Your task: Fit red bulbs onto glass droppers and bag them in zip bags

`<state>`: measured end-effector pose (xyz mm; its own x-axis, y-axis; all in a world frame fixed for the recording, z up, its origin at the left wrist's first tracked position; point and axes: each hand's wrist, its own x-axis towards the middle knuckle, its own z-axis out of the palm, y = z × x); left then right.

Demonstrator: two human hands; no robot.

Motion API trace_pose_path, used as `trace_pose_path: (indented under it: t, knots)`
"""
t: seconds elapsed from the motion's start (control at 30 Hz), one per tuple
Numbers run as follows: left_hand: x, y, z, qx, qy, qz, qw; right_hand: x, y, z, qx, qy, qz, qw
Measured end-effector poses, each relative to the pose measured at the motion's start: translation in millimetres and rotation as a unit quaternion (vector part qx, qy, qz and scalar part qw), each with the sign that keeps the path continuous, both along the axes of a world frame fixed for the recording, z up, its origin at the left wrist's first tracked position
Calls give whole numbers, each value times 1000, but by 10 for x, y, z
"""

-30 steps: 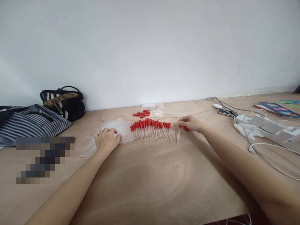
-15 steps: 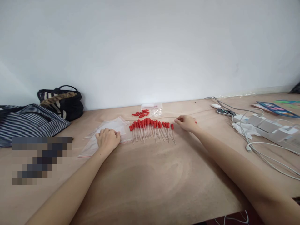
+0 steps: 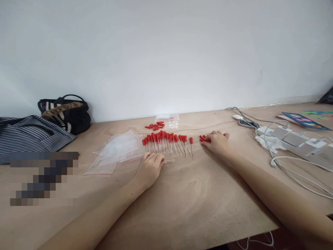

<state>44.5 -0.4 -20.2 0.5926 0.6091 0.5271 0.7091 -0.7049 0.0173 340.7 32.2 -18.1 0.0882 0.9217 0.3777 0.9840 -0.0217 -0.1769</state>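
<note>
Left hand point(image 3: 152, 168) pinches clear tube point(image 3: 170, 160); right hand point(image 3: 218, 143) at red bulbs point(image 3: 202, 138).

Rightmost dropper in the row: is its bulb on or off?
On: the rightmost dropper shows a red bulb capping the far end of its clear stem.

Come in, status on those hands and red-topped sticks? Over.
Left hand: holding thin clear tube. Right hand: at loose red bulbs. Red-topped droppers: lined up between plastic bags and right hand. White adapters: off to the right.
</note>
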Motion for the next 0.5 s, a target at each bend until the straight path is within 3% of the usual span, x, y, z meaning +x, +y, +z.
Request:
trace_pose_path:
  t: [0.13, 0.2, 0.37, 0.5]
  knots:
    - [-21, -5, 19, 13, -3, -26, 1000, 9, 6, -47, 36, 3, -6, 999]
    - [-18, -13, 28, 18, 1, -33, 999, -42, -55, -35, 67, 31, 22, 997]
    - [14, -36, -8, 0, -27, -52, 998, -393, -359, 14, 59, 125, 236, 962]
    - [18, -41, -42, -5, -37, -62, 997, -694, -534, 23, 11, 138, 331, 933]
